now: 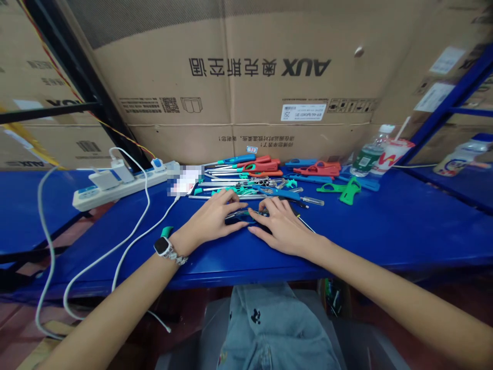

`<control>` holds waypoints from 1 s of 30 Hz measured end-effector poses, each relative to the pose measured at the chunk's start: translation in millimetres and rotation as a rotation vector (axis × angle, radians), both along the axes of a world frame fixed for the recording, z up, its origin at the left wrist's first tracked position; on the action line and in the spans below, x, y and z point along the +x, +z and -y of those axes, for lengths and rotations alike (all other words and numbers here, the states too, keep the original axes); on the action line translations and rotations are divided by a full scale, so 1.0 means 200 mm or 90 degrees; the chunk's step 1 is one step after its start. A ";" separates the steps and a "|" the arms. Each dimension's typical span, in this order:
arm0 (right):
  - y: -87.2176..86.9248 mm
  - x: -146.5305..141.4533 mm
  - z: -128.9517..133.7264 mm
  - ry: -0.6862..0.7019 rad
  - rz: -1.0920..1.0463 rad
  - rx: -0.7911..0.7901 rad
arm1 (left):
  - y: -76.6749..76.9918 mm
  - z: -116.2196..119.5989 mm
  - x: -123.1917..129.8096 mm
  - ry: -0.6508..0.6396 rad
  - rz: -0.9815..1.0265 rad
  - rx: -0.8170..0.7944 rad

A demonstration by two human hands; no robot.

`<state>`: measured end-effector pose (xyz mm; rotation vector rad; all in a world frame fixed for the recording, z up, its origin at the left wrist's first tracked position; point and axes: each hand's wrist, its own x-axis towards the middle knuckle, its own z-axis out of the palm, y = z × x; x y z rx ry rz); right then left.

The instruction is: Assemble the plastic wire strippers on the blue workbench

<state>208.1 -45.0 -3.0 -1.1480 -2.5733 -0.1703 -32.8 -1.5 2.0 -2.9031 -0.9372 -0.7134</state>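
Note:
My left hand (215, 218), with a watch on its wrist, is closed in a pinch at the near part of the blue table. My right hand (283, 226) is closed too, facing it, with the fingertips of both hands almost meeting. Between them is a blue lighter casing (249, 218) with slim metal parts, mostly hidden by the fingers. A thin metal shaft (306, 223) sticks out past my right hand. Just beyond lie metal tubes (231, 197), teal parts, clear tanks and a blue handle piece (279, 193). A teal piece (167, 232) rests beside my left wrist.
Red handle shells (264, 167), more red ones (318, 168) and green shells (349, 190) lie at the back. A power strip (127, 185) with white cables stands left. A bottle (370, 154) and a cup (393, 154) stand right, before large cartons (250, 97).

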 end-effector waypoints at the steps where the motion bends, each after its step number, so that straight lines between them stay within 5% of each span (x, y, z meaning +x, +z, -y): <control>1: 0.00 0.00 0.00 0.002 0.000 -0.005 | 0.00 0.00 0.00 -0.001 -0.018 0.008; 7: 0.00 0.00 0.00 0.002 -0.010 -0.016 | 0.00 0.01 -0.02 -0.016 -0.112 0.029; 30: 0.02 -0.01 0.00 -0.014 -0.025 -0.005 | -0.03 0.06 -0.10 -0.002 -0.107 0.032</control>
